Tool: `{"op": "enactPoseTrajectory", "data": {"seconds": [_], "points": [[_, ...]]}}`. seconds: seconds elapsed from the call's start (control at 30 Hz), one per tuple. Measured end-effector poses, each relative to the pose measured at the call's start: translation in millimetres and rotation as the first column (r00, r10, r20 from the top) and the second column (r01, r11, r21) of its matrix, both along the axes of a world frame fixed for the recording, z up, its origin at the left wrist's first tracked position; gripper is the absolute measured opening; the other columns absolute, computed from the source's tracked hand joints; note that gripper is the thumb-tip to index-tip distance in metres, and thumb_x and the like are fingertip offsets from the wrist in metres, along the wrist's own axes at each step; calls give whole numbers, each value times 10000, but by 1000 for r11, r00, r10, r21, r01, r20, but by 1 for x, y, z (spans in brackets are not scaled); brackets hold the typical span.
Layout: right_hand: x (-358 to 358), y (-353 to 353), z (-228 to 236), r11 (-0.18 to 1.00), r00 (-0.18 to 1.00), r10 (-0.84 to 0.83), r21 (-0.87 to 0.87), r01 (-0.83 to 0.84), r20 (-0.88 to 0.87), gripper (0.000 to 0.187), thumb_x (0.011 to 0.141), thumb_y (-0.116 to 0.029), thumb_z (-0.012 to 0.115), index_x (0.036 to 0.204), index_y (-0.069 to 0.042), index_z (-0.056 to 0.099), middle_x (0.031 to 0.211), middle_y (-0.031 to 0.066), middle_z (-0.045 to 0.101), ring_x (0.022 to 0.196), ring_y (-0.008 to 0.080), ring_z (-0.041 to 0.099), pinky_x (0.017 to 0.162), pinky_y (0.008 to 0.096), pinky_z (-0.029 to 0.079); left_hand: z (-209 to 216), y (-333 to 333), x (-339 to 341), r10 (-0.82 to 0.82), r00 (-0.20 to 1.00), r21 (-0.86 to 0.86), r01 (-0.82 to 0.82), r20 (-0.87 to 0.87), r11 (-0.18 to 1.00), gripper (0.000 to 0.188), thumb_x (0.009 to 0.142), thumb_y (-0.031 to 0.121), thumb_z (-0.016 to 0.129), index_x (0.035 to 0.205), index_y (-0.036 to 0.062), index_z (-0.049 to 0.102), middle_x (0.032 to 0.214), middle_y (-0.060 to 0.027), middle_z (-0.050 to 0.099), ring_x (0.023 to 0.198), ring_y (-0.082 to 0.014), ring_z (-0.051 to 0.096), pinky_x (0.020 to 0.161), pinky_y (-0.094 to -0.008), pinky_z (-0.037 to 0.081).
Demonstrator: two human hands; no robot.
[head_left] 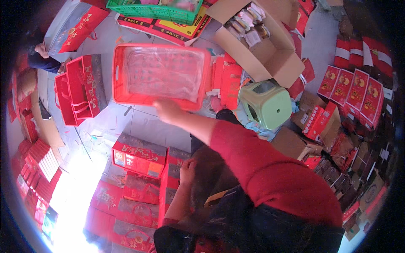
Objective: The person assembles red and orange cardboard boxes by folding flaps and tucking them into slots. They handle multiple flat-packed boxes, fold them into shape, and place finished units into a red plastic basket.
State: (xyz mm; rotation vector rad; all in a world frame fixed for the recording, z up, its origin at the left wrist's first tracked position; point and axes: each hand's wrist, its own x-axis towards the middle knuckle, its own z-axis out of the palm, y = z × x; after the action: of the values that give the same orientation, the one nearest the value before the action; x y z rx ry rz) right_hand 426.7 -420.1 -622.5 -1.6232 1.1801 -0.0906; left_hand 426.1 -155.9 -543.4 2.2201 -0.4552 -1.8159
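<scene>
A shallow red plastic crate (119,76) sits on the tiled floor in front of me, with crinkled clear plastic film (164,71) lining its inside. My right hand (168,110) reaches across to the crate's near rim; motion smears its fingers, so their shape is unclear. Lower down, my left hand (187,169) is held close to my body with its fingers curled in; anything inside them is hidden. Just left of that hand stand red and grey gift boxes (141,152), one with small packs showing at its front.
An open carton (280,59) with small wrapped packs and a pale green stool (270,107) stand at right. A green basket (168,16) lies beyond the crate. At left are open red gift boxes (71,95) and another person's hand (42,50).
</scene>
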Motion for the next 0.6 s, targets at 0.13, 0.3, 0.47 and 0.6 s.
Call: {"op": "enactPoseTrajectory", "data": {"seconds": [0.13,0.3,0.47,0.6], "points": [[-168,34,-39,996,989,-45,-79,34,-143,92,788,-68,493,772,-22,570,815,202,596,831,341,591,688,441,444,-3,-14,19,14,1000,0,-14,-3,1000,209,867,155,541,976,4,636,920,-111,661,867,-202,628,783,-309,482],[-324,20,1,890,771,397,5,-456,-498,341,666,-97,670,998,-77,594,969,155,579,992,349,538,848,441,443,3,-42,26,-120,991,-214,131,63,968,225,868,175,550,1020,24,620,958,-147,654,921,-242,632,807,-338,483],[-309,-14,-95,789,661,573,108,-605,-485,419,683,-113,649,1086,-33,566,1045,138,583,1019,329,536,876,425,444,-72,-45,-2,26,1000,-137,-27,-6,990,337,867,207,590,1141,20,533,1009,-145,628,907,-226,620,717,-340,505],[-259,-1,-217,727,779,-453,326,604,-434,437,760,-133,594,1183,-43,530,1072,82,594,985,251,560,821,415,465,-211,-104,-43,694,717,314,-645,-67,696,487,851,270,641,1216,19,438,1034,-133,588,870,-194,590,603,-313,505]]}}
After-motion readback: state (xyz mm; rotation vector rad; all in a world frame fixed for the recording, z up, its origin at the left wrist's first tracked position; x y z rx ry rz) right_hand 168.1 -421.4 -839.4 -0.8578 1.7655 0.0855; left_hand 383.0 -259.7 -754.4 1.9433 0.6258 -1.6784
